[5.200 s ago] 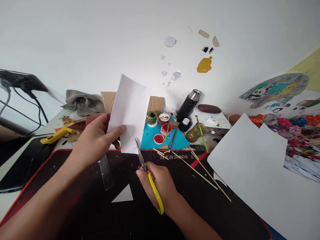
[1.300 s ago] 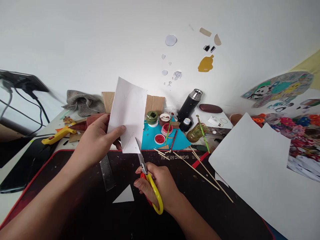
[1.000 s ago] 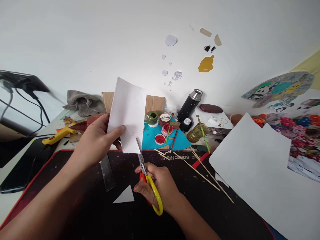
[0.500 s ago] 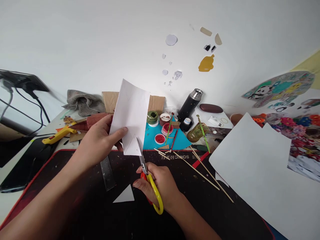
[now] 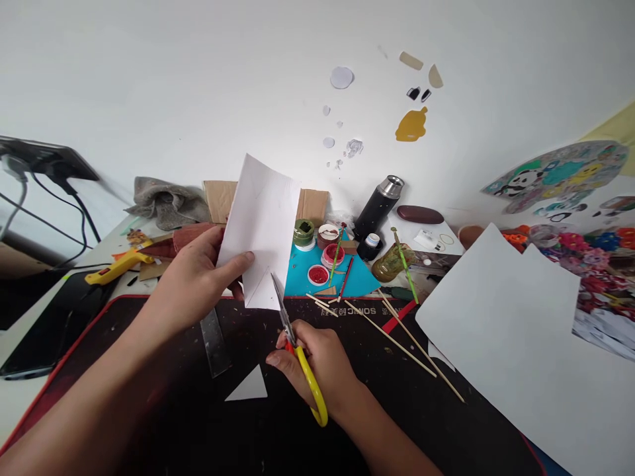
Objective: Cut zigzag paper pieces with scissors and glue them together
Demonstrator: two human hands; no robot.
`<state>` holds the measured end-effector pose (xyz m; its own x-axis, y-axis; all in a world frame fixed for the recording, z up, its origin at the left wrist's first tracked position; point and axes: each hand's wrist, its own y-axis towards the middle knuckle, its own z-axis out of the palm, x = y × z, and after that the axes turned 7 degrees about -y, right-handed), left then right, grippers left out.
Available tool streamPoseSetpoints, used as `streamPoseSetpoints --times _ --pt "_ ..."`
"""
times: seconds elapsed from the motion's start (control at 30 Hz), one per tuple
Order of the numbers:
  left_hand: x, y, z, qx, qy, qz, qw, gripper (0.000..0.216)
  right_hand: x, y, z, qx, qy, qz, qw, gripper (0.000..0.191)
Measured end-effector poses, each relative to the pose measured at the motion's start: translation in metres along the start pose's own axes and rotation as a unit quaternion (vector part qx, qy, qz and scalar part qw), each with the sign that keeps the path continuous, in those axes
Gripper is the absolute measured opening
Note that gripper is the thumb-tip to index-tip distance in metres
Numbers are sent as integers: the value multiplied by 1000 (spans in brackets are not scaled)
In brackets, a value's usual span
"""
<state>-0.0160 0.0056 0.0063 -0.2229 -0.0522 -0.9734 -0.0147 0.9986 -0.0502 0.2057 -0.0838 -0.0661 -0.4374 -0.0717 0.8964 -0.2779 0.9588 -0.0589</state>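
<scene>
My left hand (image 5: 206,274) pinches a white sheet of paper (image 5: 262,218) by its left edge, thumb in front and fingers behind. A triangle is drawn in pencil near the sheet's lower edge. My right hand (image 5: 317,363) is closed round the yellow and red handles of a pair of scissors (image 5: 282,311). The blades point up and overlap the paper's lower edge along the right side of the drawn triangle. On the black mat below lies a cut white paper triangle (image 5: 249,385). A clear ruler (image 5: 215,344) rests on the mat under my left wrist.
Behind the mat (image 5: 198,430) stand paint pots (image 5: 333,254), a black flask (image 5: 374,210) and a murky jar (image 5: 389,266) with a brush. Thin wooden sticks (image 5: 397,347) lie on the right, beside large white sheets (image 5: 496,330). A yellow glue gun (image 5: 116,266) is at the left.
The scissor handles have come closer together, and my right hand has shifted slightly right. The paper is held in nearly the same place.
</scene>
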Motion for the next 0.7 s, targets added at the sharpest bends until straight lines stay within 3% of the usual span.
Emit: streamPoseSetpoints --times 0.33,0.5,0.7 --pt "-4 -2 1 4 -6 -1 1000 53 1 -1 1 -7 -14 28 999 42" --pt "-6 -4 2 8 -4 -7 1000 41 0 -1 4 -8 -33 29 999 32" --pt "-6 -3 3 14 3 -2 1000 40 2 -1 4 12 -11 12 1000 37"
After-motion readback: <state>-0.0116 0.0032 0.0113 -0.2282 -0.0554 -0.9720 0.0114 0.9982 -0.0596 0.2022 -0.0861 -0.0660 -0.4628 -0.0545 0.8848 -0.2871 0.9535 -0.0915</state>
